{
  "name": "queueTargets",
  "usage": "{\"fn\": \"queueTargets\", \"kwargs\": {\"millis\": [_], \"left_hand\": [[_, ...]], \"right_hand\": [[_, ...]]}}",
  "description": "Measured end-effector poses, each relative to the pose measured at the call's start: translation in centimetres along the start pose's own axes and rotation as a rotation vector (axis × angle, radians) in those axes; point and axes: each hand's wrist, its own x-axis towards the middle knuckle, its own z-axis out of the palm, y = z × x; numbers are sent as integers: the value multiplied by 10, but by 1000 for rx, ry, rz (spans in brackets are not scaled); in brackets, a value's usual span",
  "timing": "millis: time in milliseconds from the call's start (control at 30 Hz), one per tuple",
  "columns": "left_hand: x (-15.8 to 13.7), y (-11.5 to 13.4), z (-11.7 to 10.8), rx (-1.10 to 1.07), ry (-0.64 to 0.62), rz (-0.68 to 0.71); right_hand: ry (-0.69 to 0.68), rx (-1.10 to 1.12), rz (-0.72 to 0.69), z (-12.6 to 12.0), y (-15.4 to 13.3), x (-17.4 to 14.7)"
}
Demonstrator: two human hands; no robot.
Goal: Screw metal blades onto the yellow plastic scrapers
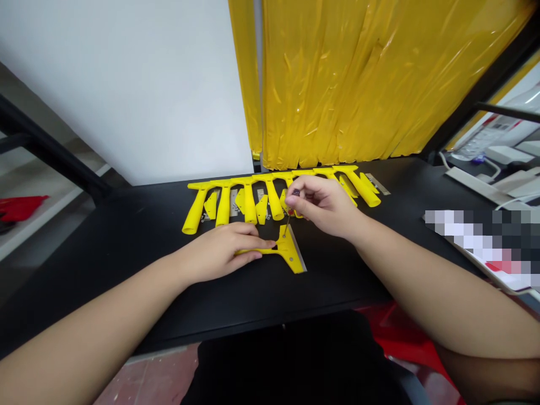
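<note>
A yellow scraper lies on the black table with its metal blade edge facing right. My left hand is closed around its handle and presses it down near the head. Above the scraper, my right hand grips a small screwdriver by its dark handle. The thin shaft points down, its tip at the upper of two screws in the scraper head. Behind my hands stands a row of yellow scraper handles, with loose yellow plates, metal blades and small screws between them. My right hand hides part of that row.
The black table runs back to a white panel and a yellow plastic curtain. At the right are a blurred-out flat object, a white cable and a plastic bottle. Black frame posts rise on both sides.
</note>
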Motion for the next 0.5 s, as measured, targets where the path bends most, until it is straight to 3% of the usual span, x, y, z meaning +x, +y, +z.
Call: {"fn": "queueTargets", "kwargs": {"millis": [500], "left_hand": [[1, 0, 0, 27, 10, -19]], "right_hand": [[-16, -32, -15, -1, -1, -1]]}}
